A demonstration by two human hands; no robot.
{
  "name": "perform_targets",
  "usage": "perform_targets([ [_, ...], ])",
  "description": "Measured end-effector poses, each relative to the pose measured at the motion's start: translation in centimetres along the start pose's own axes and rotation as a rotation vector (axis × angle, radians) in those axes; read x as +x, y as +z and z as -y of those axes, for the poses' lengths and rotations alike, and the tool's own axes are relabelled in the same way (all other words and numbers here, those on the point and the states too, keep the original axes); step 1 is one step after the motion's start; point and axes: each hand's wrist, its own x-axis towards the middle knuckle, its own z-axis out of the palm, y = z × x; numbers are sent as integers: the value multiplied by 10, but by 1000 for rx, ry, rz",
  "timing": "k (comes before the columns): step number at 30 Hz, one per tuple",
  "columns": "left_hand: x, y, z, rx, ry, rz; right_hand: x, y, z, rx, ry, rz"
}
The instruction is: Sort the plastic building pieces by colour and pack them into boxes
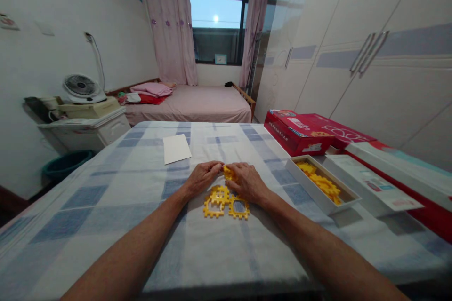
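My left hand [202, 177] and my right hand [246, 180] meet over the checked tablecloth [106, 207], fingers curled. Between their fingertips they pinch a small yellow toothed puzzle piece [228, 171]. Just below the hands several yellow frame-shaped pieces [226, 203] lie joined flat on the cloth. A white tray [310, 190] to the right holds several more yellow pieces [323, 182].
A white card [176, 148] lies beyond my hands. Red boxes [300, 131] and white box lids [370, 181] stand along the right edge by the wardrobe. A fan [82, 88] on a cabinet is at left; a bed [197, 102] lies behind.
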Motion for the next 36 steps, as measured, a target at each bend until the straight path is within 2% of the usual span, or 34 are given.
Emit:
perform_targets([
  [3, -1, 0, 0, -14, 2, 9, -1, -6, 2, -30, 13, 2],
  [10, 0, 1, 4, 19, -45, -55, 4, -11, -9, -113, 266, -81],
  [14, 1, 0, 6, 4, -94, -61, 5, -19, -14, -130, 330, -116],
  [17, 1, 0, 6, -19, -117, -67, -3, -46, -26, -115, 422, -245],
  [20, 1, -1, 5, -30, -132, -67, -26, -85, -55, -159, 575, -421],
  [22, 1, -1, 5, -38, -131, -69, -48, -106, -83, -212, 653, -439],
  [24, 1, -1, 6, -46, -129, -63, -69, -119, -110, -261, 710, -412],
  [27, 2, -1, 7, -63, -142, -50, -91, -120, -140, -253, 732, -315],
  [30, 2, -2, 7, -71, -150, -49, -98, -113, -151, -197, 657, -253],
  [34, 2, -2, 7, -66, -149, -55, -104, -112, -152, -298, 663, -340],
  [36, 3, -2, 7, -75, -148, -55, -110, -113, -150, -323, 703, -336],
])
